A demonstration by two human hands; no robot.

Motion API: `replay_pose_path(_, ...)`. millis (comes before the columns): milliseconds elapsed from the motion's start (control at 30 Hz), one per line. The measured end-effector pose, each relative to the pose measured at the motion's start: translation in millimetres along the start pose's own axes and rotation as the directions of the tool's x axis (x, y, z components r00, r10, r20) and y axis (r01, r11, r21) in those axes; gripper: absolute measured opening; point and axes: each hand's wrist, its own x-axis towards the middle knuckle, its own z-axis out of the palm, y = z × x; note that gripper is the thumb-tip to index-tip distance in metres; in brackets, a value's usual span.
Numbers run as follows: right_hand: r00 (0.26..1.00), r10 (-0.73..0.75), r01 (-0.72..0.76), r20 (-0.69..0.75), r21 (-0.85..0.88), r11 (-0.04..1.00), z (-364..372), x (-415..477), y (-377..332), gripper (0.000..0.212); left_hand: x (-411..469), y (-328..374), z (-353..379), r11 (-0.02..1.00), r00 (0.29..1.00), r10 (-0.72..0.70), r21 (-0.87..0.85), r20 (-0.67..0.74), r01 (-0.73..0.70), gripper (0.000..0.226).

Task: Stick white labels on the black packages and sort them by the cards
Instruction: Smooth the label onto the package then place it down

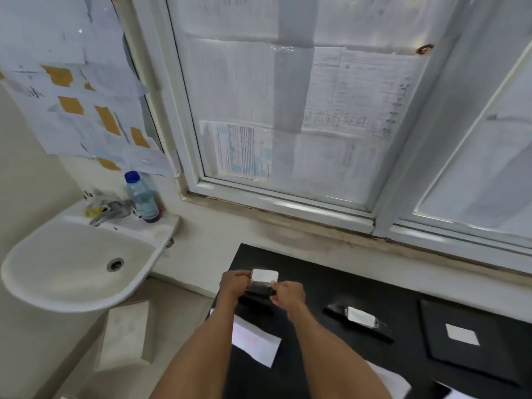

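Both hands, left hand [234, 283] and right hand [289, 292], are pinching a white label [264, 275] onto a black package [259, 290] near the worktop's [331, 283] far-left corner; two labelled packages [359, 318] are sitting rightward, sorting looking partly done.

Black table [331, 279] under the window, pretty cluttered: a white card [256, 339] with red writing around 7 o'clock, a small labelled black package [358, 318] mid-table, a bigger flat one [466, 338] at 3 o'clock (white label on top), more paper [388, 378] at 5.
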Motion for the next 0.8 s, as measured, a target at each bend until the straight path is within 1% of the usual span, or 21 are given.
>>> replay_pose_path(100,1.000,0.031,-0.031,-0.008,-0.042,0.999,20,19,-2,0.015,28,0,-4,0.999,1.000,-0.008,0.050,0.010,0.007,0.034)
replay_pose_path(167,0.998,0.061,-0.062,-0.015,-0.075,0.995,30,31,2,0.014,42,-3,-3,0.997,0.999,-0.011,0.081,0.031,0.009,0.034)
replay_pose_path(233,0.995,0.098,-0.100,-0.027,-0.087,0.991,34,42,4,0.016,56,-6,1,0.997,0.999,-0.016,0.073,0.042,0.013,0.031)
replay_pose_path(367,0.991,0.124,-0.127,-0.042,-0.105,0.986,34,50,-1,0.013,63,-1,10,0.997,0.997,-0.073,0.031,-0.027,0.074,0.015)
replay_pose_path(467,0.985,0.164,-0.169,-0.049,-0.116,0.979,34,51,-4,0.010,62,5,13,0.989,0.990,-0.132,0.063,-0.054,0.135,0.020)
replay_pose_path(567,0.979,0.194,-0.201,-0.060,-0.136,0.970,38,51,-4,0.022,59,8,12,0.980,0.984,-0.170,0.095,-0.054,0.175,0.023)
replay_pose_path(800,0.981,0.182,-0.193,-0.072,-0.206,0.959,43,44,-11,0.032,52,16,2,0.971,0.976,-0.203,0.110,-0.076,0.210,0.024)
